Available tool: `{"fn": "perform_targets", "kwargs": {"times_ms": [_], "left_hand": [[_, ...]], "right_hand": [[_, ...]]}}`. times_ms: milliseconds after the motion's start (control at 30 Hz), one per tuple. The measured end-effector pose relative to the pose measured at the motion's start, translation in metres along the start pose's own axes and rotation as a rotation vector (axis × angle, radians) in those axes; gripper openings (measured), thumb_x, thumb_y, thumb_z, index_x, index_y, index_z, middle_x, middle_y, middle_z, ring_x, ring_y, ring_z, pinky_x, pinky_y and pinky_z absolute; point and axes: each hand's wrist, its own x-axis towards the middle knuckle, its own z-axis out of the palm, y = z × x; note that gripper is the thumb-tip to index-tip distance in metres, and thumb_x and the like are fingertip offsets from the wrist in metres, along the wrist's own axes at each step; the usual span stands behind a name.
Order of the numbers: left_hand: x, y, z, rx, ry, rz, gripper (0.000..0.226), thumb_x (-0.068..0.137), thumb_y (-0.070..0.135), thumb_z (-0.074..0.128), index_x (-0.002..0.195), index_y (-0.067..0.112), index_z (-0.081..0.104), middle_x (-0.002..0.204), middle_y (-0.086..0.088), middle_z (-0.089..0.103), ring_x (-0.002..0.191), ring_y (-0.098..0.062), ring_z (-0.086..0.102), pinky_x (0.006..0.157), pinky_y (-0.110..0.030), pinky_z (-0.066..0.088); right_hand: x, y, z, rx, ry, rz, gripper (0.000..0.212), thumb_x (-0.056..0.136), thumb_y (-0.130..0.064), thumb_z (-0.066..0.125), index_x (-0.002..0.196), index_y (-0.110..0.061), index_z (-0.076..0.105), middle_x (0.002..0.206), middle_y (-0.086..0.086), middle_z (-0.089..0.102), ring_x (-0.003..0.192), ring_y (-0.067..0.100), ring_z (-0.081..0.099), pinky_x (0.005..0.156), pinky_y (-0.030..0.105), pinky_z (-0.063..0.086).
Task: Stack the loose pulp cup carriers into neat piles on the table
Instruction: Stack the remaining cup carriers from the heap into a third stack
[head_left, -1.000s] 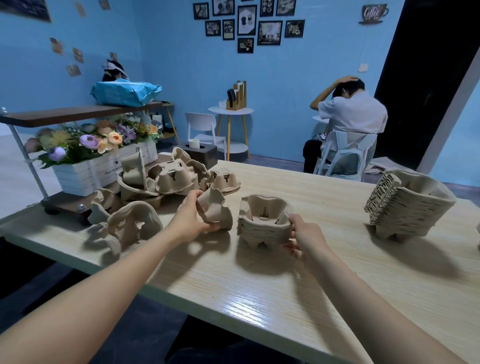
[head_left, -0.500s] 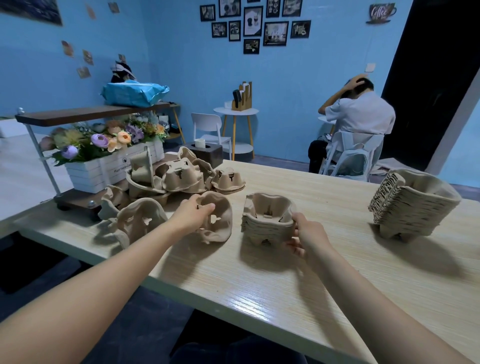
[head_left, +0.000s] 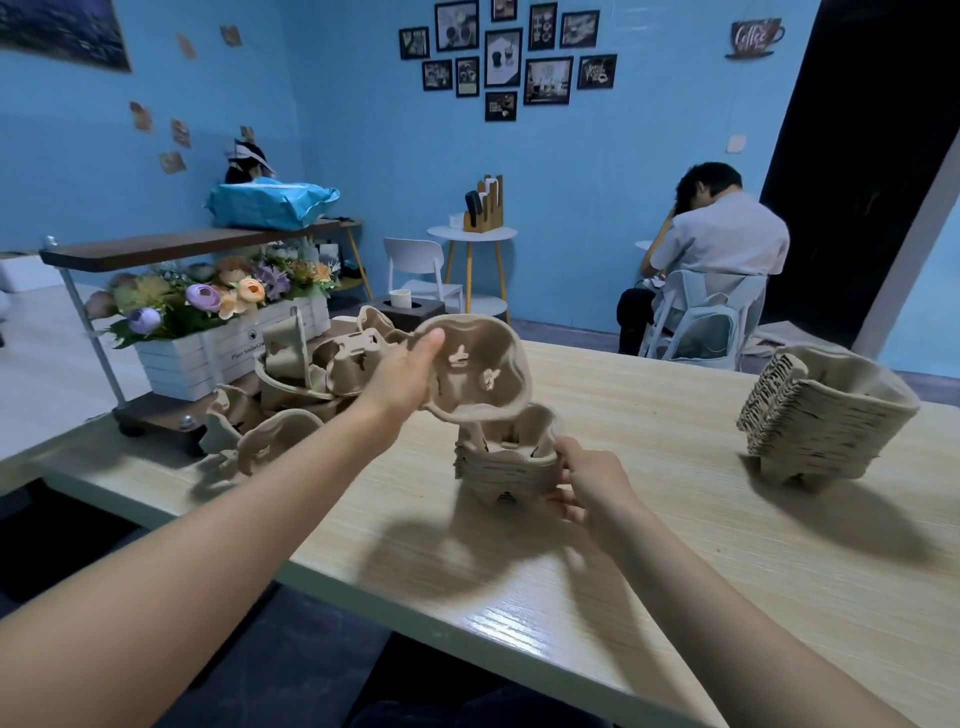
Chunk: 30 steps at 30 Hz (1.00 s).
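The right hand rested against the near right side of a short stack of carriers, which stood on the counter near the middle of its near edge. Its fingers curled round the stack's top rim and side, thumb at the rim, lower fingers against the base.

Just above and left of that stack, the left hand held one loose carrier in the air, tilted so its hollow side faced the camera. The thumb pressed on the carrier's upper left rim while the other fingers lay hidden behind it; the carrier's lower edge hung just over the stack's far left corner.

Toward the counter's left end lay a jumble of loose carriers. Near its right edge stood a taller, leaning stack.

Beyond the left end sat a white box of flowers. Farther back, a seated person faced away.
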Motion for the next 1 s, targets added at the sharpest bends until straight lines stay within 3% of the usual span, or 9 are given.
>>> {"fn": "perform_targets", "kwargs": {"times_ms": [100, 167, 300, 367, 467, 600, 700, 800, 1000], "left_hand": [[0.007, -0.005, 0.013, 0.064, -0.049, -0.028, 0.033, 0.096, 0.041, 0.039, 0.104, 0.019, 0.062, 0.096, -0.002, 0.067, 0.090, -0.019, 0.060, 0.085, -0.035, 0.047], [0.010, -0.008, 0.019, 0.134, -0.053, -0.104, 0.041, 0.091, 0.044, 0.042, 0.112, 0.016, 0.061, 0.108, -0.004, 0.063, 0.101, -0.022, 0.056, 0.094, -0.037, 0.044], [0.019, -0.011, 0.024, 0.217, -0.028, -0.231, 0.034, 0.093, 0.034, 0.046, 0.112, 0.008, 0.059, 0.112, -0.011, 0.062, 0.104, -0.028, 0.057, 0.096, -0.039, 0.045], [0.023, -0.009, 0.024, 0.266, -0.011, -0.226, 0.027, 0.093, 0.028, 0.047, 0.107, 0.008, 0.059, 0.107, -0.011, 0.062, 0.100, -0.027, 0.058, 0.088, -0.036, 0.046], [0.027, -0.006, 0.026, 0.354, -0.009, -0.128, 0.016, 0.093, 0.020, 0.049, 0.095, 0.009, 0.060, 0.081, -0.008, 0.057, 0.071, -0.020, 0.049, 0.065, -0.032, 0.040], [0.023, -0.006, 0.033, 0.413, -0.023, -0.055, 0.020, 0.096, 0.022, 0.051, 0.089, 0.007, 0.063, 0.062, -0.001, 0.049, 0.054, -0.015, 0.043, 0.054, -0.027, 0.038], [0.019, -0.011, 0.038, 0.493, -0.018, -0.017, 0.025, 0.096, 0.025, 0.052, 0.091, 0.006, 0.067, 0.060, 0.000, 0.053, 0.050, -0.015, 0.048, 0.059, -0.028, 0.045], [0.019, -0.016, 0.038, 0.572, 0.003, 0.006, 0.025, 0.096, 0.023, 0.052, 0.093, 0.006, 0.070, 0.064, -0.004, 0.058, 0.054, -0.017, 0.052, 0.065, -0.030, 0.048], [0.023, -0.022, 0.041, 0.734, 0.027, 0.042, 0.021, 0.094, 0.023, 0.055, 0.094, 0.016, 0.074, 0.090, -0.006, 0.070, 0.073, -0.023, 0.062, 0.073, -0.032, 0.054]], "right_hand": [[-0.002, -0.001, 0.000, -0.007, -0.003, 0.010, 0.027, 0.094, -0.029, 0.051, 0.095, -0.002, 0.057, 0.088, 0.016, 0.051, 0.065, 0.024, 0.052, 0.049, 0.029, 0.043], [-0.003, -0.001, 0.000, -0.010, -0.005, 0.010, 0.027, 0.092, -0.029, 0.053, 0.094, -0.003, 0.057, 0.087, 0.016, 0.051, 0.065, 0.025, 0.051, 0.049, 0.029, 0.041], [-0.002, -0.001, -0.002, -0.013, -0.014, 0.023, 0.035, 0.092, -0.031, 0.054, 0.099, 0.003, 0.061, 0.088, 0.016, 0.056, 0.064, 0.024, 0.055, 0.049, 0.029, 0.042], [-0.002, -0.002, -0.002, -0.020, -0.018, 0.030, 0.043, 0.092, -0.033, 0.054, 0.107, 0.008, 0.061, 0.090, 0.016, 0.058, 0.065, 0.024, 0.056, 0.049, 0.029, 0.044], [-0.002, -0.002, -0.004, -0.013, -0.029, 0.039, 0.046, 0.093, -0.033, 0.055, 0.111, 0.009, 0.060, 0.089, 0.016, 0.058, 0.062, 0.023, 0.056, 0.048, 0.028, 0.045], [-0.005, -0.002, -0.005, 0.013, -0.040, 0.037, 0.036, 0.095, -0.031, 0.051, 0.102, 0.004, 0.058, 0.086, 0.015, 0.052, 0.054, 0.021, 0.054, 0.049, 0.028, 0.041], [-0.007, -0.002, -0.007, 0.047, -0.057, 0.037, 0.026, 0.096, -0.030, 0.050, 0.097, -0.004, 0.052, 0.086, 0.015, 0.047, 0.053, 0.020, 0.052, 0.050, 0.029, 0.037], [-0.010, -0.003, -0.009, 0.045, -0.075, 0.049, 0.031, 0.093, -0.032, 0.055, 0.099, -0.001, 0.056, 0.083, 0.013, 0.052, 0.053, 0.020, 0.055, 0.050, 0.027, 0.040], [-0.018, -0.008, -0.013, 0.067, -0.078, 0.062, 0.032, 0.093, -0.034, 0.052, 0.089, -0.003, 0.059, 0.070, 0.007, 0.060, 0.056, 0.022, 0.058, 0.051, 0.028, 0.040]]}}
